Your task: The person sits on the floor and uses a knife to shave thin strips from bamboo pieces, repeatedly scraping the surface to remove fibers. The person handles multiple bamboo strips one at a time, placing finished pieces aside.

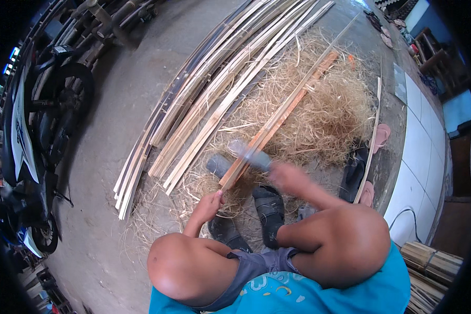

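A long thin bamboo strip [293, 99] lies along an orange-brown wooden board [269, 128] that slants from near my feet to the far right. At the near end, my left hand [209, 205] is closed, pinching the strip's end. My right hand [289, 178], smeared by motion, grips a grey-blue tool [257, 159] that crosses the strip; blur hides the tool's exact kind. A grey, rounded block [218, 165] sits under the board's near part. Curly bamboo shavings [324, 115] are heaped beneath and beside the board.
Several bundles of long bamboo strips [209, 94] lie on the concrete floor to the left. A motorcycle [42, 125] stands at far left. Pink sandals [382, 137], a lone strip [374, 125] and white tiles [416, 141] are on the right. Tied slats [429, 261] lie lower right.
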{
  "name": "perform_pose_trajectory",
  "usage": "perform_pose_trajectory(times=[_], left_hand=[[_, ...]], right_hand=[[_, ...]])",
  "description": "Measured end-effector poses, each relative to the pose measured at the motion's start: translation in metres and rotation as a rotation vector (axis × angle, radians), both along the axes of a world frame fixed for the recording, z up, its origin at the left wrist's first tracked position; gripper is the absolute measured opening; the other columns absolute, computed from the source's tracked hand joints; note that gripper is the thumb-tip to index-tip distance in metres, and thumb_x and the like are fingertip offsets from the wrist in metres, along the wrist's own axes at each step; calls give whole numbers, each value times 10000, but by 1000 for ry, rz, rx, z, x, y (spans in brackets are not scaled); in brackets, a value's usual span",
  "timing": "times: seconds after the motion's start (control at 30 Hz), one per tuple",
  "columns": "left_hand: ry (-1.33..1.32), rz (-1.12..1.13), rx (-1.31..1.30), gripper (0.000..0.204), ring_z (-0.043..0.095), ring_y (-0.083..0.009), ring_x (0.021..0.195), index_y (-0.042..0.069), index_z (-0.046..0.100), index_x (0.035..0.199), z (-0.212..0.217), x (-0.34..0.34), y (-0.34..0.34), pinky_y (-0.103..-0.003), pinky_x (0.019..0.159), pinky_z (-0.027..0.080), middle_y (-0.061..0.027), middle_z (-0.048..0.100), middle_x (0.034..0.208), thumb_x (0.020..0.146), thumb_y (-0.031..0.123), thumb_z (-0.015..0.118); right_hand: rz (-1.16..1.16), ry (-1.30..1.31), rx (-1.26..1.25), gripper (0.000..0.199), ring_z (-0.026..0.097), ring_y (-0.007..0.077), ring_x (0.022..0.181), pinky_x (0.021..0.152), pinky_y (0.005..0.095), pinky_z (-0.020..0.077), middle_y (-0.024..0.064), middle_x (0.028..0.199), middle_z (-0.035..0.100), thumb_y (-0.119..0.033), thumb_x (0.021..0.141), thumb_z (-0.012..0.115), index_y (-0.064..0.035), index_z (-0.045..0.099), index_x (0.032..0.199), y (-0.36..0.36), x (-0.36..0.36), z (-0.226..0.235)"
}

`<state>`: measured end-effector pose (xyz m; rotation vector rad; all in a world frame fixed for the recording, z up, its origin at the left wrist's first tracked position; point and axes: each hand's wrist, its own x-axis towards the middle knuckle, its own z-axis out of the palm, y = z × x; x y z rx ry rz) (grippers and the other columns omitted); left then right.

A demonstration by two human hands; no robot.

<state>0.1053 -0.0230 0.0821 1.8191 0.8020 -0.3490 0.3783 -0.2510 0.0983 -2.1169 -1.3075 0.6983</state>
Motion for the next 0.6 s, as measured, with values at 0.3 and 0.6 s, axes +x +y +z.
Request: perform_pose_trajectory(times=[0.3,0.6], left_hand=[[143,-87,308,465,670,-437,867,20,662,1021,-8,-61,2,-516,813,502,-243,691,853,1009,451,488],[146,-190,483,431,659,-477,808,29,624,942,7,-57,-14,-554,742,496,-278,666,812,1060,374,394]], right_hand=[[-459,12,-11,376,678,396,916,808,486,531,242,960,694,-364,982,540,-33,658,1115,-10,56,5],[-780,-382,-125,324,691,398,836,730,457,544,231,903,709,-340,983,571,-51,694,1060,-60,141,7]])
